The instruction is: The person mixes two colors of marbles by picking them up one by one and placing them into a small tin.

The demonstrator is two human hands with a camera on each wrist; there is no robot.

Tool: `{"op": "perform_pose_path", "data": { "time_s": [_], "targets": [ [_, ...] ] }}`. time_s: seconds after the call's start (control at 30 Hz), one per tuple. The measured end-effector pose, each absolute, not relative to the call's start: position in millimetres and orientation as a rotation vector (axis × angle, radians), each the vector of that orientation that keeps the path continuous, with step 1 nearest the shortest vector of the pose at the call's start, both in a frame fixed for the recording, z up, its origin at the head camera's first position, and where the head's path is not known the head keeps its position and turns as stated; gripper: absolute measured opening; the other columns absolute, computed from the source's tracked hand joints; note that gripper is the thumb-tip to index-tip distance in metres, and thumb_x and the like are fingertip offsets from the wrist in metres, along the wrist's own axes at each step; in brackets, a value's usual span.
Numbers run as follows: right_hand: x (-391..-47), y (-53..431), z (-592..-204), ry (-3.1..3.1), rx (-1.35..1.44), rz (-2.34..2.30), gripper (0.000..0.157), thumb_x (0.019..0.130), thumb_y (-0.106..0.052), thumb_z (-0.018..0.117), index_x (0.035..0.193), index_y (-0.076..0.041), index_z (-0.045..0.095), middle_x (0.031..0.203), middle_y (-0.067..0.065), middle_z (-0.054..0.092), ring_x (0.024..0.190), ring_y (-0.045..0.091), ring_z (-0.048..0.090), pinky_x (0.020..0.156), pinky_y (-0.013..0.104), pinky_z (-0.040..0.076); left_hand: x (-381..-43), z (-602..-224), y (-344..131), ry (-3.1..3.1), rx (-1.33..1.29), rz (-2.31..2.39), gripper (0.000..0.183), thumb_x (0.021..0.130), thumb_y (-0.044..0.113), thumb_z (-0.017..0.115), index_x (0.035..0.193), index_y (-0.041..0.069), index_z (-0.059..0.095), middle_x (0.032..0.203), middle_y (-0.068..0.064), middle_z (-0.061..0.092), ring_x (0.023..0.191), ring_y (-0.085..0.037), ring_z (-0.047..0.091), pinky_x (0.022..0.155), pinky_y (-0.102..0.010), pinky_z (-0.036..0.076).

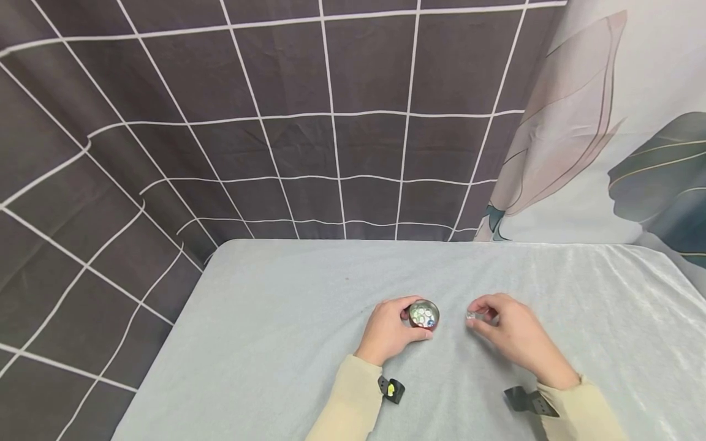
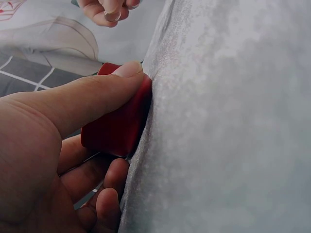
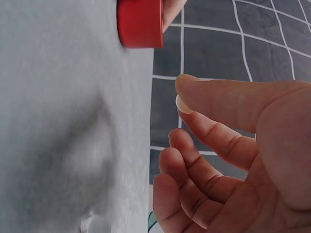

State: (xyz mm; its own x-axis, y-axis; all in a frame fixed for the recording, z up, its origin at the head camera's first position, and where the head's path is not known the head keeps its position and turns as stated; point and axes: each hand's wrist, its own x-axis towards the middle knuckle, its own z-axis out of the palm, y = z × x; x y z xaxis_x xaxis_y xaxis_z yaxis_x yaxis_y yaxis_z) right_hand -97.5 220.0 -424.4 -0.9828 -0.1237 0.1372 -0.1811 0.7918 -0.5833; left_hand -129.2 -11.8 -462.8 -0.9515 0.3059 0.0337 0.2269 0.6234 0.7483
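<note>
A small round red tin (image 2: 114,128) stands on the cloth, its silvery inside holding several small shiny round pieces (image 1: 423,316), mostly clear or whitish, one blue. My left hand (image 1: 388,327) grips the tin's side, thumb across the near wall and fingers round the far one. To the right of the tin, my right hand (image 1: 510,331) pinches a small whitish, glassy round piece (image 3: 182,105) between thumb and index fingertip, just above the cloth. Its other fingers are loosely curled. The red tin wall also shows at the top of the right wrist view.
A pale grey-blue cloth (image 1: 265,318) covers the table. Low in the right wrist view, a clear shiny piece (image 3: 95,224) lies on it near my right hand. Dark curtain with white grid lines (image 1: 298,147) hangs behind and left, a leaf-patterned one (image 1: 584,135) at right.
</note>
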Motion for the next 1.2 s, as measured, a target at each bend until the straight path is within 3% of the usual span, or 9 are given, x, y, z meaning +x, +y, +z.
{"op": "perform_pose_path", "data": {
  "time_s": [0.87,1.2],
  "targets": [
    [-108,188,-424,-2.859,0.335,0.996,0.016,0.082,-0.012,0.082,0.094,-0.014,0.073,0.089,0.001,0.063,0.080,0.016,0.057,0.069,0.034,0.048,-131,-463,-12,2.753,0.479,1.237,0.056,0.072,0.033,0.092,0.124,0.023,0.072,0.113,0.008,0.072,0.104,-0.011,0.063,0.093,-0.030,0.048],
    [-111,177,-428,-2.820,0.383,1.027,0.015,0.081,-0.009,0.081,0.093,-0.013,0.072,0.087,0.000,0.063,0.079,0.016,0.058,0.066,0.031,0.047,-131,-465,-12,2.755,0.487,1.230,0.057,0.071,0.033,0.092,0.124,0.022,0.072,0.110,0.007,0.072,0.095,-0.008,0.061,0.088,-0.030,0.048]
  ]
}}
